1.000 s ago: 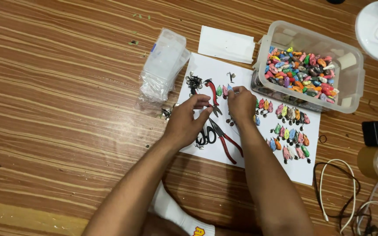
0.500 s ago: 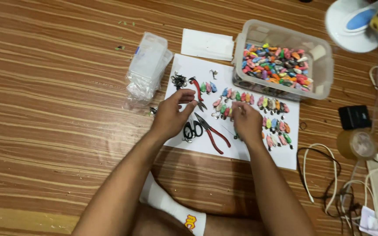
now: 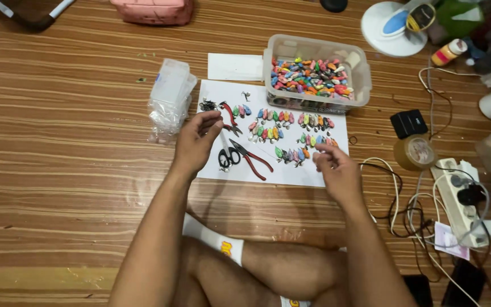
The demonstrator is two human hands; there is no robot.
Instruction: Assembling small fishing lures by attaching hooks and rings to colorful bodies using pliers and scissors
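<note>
- Fishing lures [image 3: 291, 136], small and multicoloured, lie in rows on the white paper sheet [image 3: 325, 176] on the wooden floor [image 3: 58, 142]; more of them fill the clear plastic tub [image 3: 362, 68] at the sheet's top right corner.
- Left hand [image 3: 197, 139] sits over the sheet's left edge, fingers loosely curled, tips close together near the small pile of metal hooks [image 3: 207, 105]. Can't tell whether anything is pinched.
- Right hand [image 3: 336, 170] hovers over the sheet's lower right, just beside the lowest row of lures, fingers half bent, thumb near forefinger. Can't tell if it holds a lure; too small.
- Scissors [image 3: 227, 154] and red-handled pliers [image 3: 251, 159] lie on the sheet between the hands; a second red-handled tool [image 3: 229, 116] lies further up.
- Stack of clear plastic packs [image 3: 169, 102] sits left of the sheet, touching its edge.
- White card [image 3: 235, 67] lies above the sheet.
- Tape roll [image 3: 415, 152], black box [image 3: 408, 123], power strip [image 3: 456, 196] and cables lie to the right.
</note>
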